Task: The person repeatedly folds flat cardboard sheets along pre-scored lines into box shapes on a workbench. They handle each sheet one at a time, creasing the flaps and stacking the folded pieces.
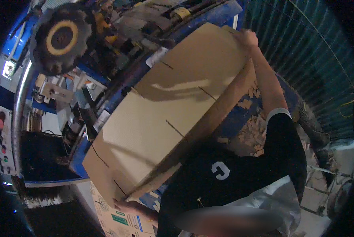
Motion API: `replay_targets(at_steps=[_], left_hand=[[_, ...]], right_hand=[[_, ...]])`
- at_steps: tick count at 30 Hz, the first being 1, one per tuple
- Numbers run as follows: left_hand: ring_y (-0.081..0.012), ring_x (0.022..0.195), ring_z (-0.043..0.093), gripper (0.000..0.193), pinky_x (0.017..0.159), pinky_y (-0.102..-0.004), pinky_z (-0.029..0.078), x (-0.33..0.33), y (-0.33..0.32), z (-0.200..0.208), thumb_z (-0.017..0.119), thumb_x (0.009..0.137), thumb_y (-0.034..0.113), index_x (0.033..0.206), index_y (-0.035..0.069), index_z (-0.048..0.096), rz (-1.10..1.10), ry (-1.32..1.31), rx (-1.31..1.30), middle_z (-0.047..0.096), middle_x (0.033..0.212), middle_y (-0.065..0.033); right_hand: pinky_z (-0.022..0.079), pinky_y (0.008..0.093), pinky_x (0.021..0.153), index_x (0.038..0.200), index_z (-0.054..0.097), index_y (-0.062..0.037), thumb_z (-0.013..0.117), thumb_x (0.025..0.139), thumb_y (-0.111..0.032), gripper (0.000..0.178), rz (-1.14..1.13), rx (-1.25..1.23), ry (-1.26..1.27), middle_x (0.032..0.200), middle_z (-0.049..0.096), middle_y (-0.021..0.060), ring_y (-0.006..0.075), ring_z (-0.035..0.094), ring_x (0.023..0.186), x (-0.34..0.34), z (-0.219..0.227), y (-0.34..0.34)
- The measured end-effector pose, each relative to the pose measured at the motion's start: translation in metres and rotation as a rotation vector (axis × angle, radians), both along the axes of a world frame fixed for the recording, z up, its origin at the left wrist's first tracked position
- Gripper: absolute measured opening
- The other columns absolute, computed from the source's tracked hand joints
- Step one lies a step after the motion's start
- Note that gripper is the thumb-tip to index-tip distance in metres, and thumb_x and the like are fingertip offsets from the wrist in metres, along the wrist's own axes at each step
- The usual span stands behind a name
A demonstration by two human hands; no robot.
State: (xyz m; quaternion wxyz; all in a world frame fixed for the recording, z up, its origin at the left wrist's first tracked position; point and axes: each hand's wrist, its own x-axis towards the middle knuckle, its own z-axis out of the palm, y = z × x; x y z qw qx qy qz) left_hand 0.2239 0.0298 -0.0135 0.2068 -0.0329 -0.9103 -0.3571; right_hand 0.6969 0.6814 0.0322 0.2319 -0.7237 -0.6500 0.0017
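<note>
A long, thick stack of slotted cardboard sheets lies slantwise along the machine's blue edge. Short dark slits cut into both of its long sides. At its far right corner, my right hand is closed around the end, arm stretched out. My left hand holds the near left corner from below, its fingers partly hidden by the cardboard. Shadows fall across the top sheet. Under my left hand is a printed cardboard sheet with green and blue marks.
The blue-framed machine with a large black handwheel fills the far left. A control panel with a lit red lamp stands at the left rim. Cardboard scraps litter the area right of the stack, before a green corrugated wall.
</note>
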Motion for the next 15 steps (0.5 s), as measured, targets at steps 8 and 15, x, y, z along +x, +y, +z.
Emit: replay_targets(at_steps=[8,15], left_hand=[[-0.0318,0.099,0.057,0.046,0.091,-0.0403,0.045,-0.021,-0.009,0.011,0.049,0.087,0.027,0.117,-0.008,0.055,0.052,-0.144,0.566,0.058,0.113,-0.021],[-0.0296,0.096,0.06,0.035,0.085,-0.0405,0.048,-0.024,0.003,0.02,0.049,0.084,0.015,0.111,-0.002,0.063,0.091,-0.091,0.658,0.062,0.11,-0.0149]], right_hand=[[0.051,0.0437,0.083,0.105,0.06,-0.0069,0.054,0.083,-0.023,0.028,-0.031,0.02,-0.024,0.106,0.065,0.0136,0.0342,0.064,0.094,-0.029,-0.015,0.049],[0.051,0.0448,0.081,0.11,0.057,-0.0057,0.052,0.085,-0.024,0.031,0.035,0.055,0.019,0.102,0.066,0.0157,0.0337,0.064,0.093,-0.008,-0.014,0.057]])
